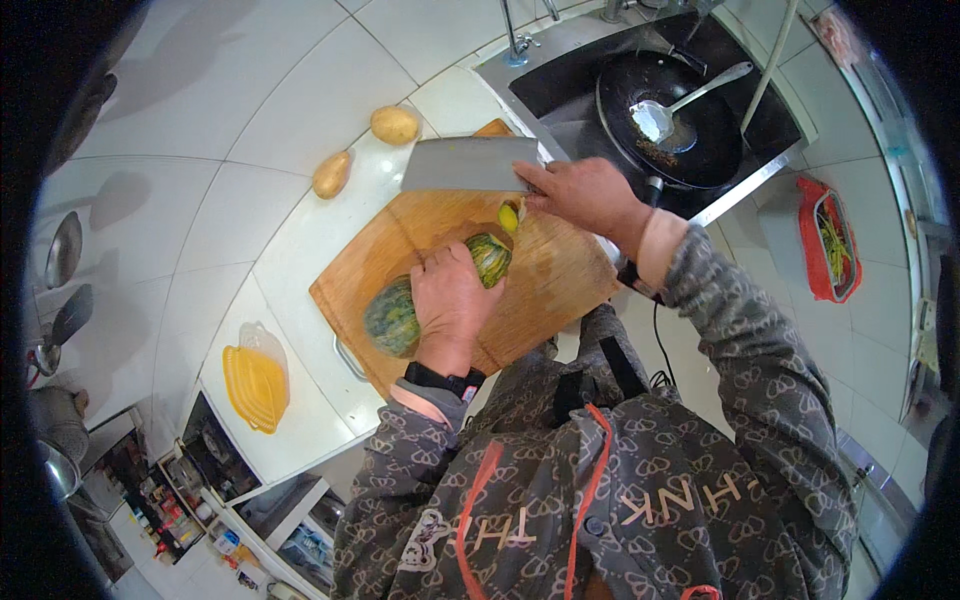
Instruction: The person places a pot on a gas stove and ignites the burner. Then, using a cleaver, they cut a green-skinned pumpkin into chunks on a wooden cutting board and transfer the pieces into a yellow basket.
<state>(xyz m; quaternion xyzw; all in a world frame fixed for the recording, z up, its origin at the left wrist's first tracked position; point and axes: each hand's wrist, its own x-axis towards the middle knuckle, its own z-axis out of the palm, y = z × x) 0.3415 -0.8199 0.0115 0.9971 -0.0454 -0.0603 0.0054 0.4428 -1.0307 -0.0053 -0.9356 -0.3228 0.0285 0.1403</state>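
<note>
A long green pumpkin lies on a wooden cutting board, its narrower end pointing to the upper right. Across its middle rests my left hand, gripping it. My right hand holds a broad cleaver above the board's far side, the blade reaching left. Close to the pumpkin's narrow end and below the cleaver is a small cut piece with a yellow-green face. My right fingers hide most of the cleaver's handle.
Two potatoes sit by the wall. A yellow plastic basket stands at left. In the sink is a black wok with a metal spatula. A red-rimmed bin with green scraps is at right.
</note>
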